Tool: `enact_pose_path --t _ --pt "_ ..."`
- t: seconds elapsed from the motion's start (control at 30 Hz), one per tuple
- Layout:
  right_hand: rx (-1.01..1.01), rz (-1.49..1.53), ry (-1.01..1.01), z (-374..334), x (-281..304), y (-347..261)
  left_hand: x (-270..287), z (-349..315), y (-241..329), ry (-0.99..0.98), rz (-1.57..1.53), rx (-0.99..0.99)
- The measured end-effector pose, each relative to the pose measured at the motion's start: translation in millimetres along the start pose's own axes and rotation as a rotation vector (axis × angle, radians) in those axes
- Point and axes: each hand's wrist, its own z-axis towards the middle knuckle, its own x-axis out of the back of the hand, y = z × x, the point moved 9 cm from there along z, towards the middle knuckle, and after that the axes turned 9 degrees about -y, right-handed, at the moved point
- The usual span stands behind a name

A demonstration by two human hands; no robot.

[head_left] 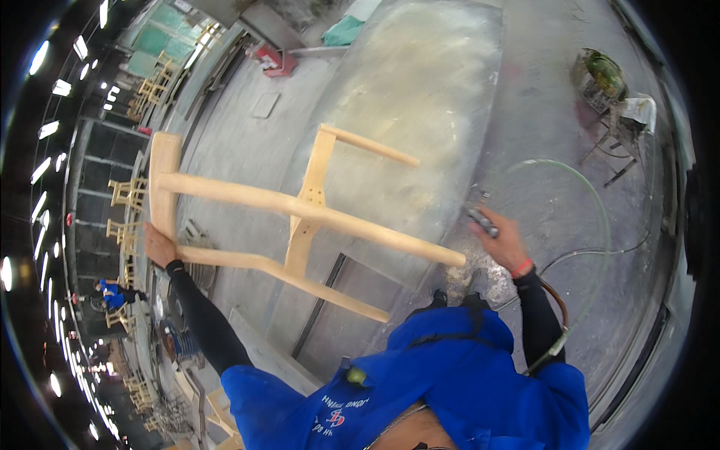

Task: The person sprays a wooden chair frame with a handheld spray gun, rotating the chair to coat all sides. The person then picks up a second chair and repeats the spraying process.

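Observation:
A bare wooden chair frame (311, 214) of pale timber, with long legs and a cross piece with several holes, is held up on its side in front of me. My left hand (159, 246) is closed round the wide rail at its left end. In my right hand (501, 244), off the right ends of the legs, is a small metal spray gun (481, 222). My fingers wrap its body, so part of it is hidden. A hose (559, 300) runs from that side down along my right forearm.
The grey floor bears a large pale powdery patch (420, 90). At the right stands a metal stool (611, 154) with a dirty bucket (600, 79) beside it. A red object (274, 60) lies farther off. More chair frames (127, 193) line the left, where another person (112, 292) in blue is seen.

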Motion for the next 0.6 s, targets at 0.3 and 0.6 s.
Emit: enact_pose_path --t 0.3,0.6 --pt "-0.172 0.459 -0.133 -104 65 -6 -7 6 -88 -0.018 0.057 0.143" --pt "0.079 0.317 -0.195 -135 104 -79 -35 15 -118 0.033 0.678 -0.303"
